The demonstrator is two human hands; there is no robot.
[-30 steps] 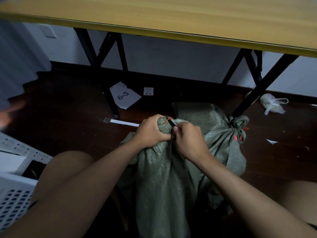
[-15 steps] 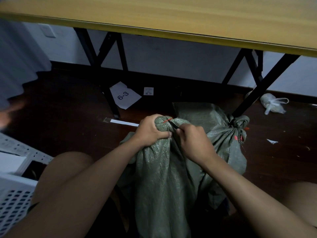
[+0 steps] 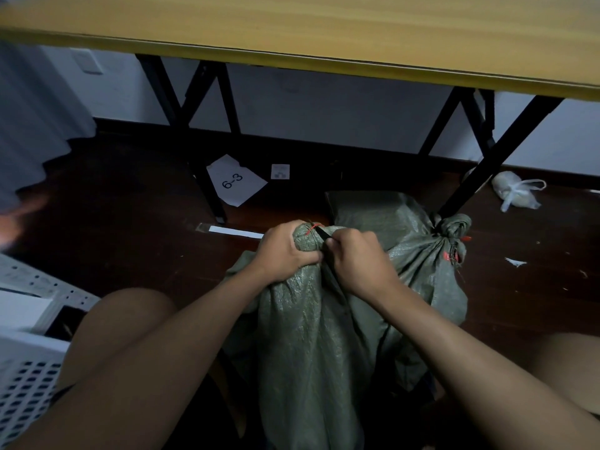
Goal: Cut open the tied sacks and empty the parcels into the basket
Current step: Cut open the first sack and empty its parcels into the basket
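A green woven sack point(image 3: 311, 336) stands between my knees on the dark floor. My left hand point(image 3: 282, 251) grips its bunched neck, where a red tie point(image 3: 312, 229) shows. My right hand point(image 3: 357, 258) is closed around a small dark blade point(image 3: 323, 233) whose tip rests against the neck by the tie. A second green sack point(image 3: 412, 235) lies behind, its knotted top point(image 3: 453, 227) bound with red ties. The white perforated basket point(image 3: 26, 371) sits at the lower left.
A yellow table top point(image 3: 324, 30) on black folding legs point(image 3: 487, 164) spans the upper view. On the floor lie a paper marked 6-3 point(image 3: 235, 180), a small label point(image 3: 280, 172), a white strip point(image 3: 235, 231) and a tied plastic bag point(image 3: 516, 193).
My right hand has shifted slightly along the sack's neck with the blade near the red tie. My left hand has kept its grip.
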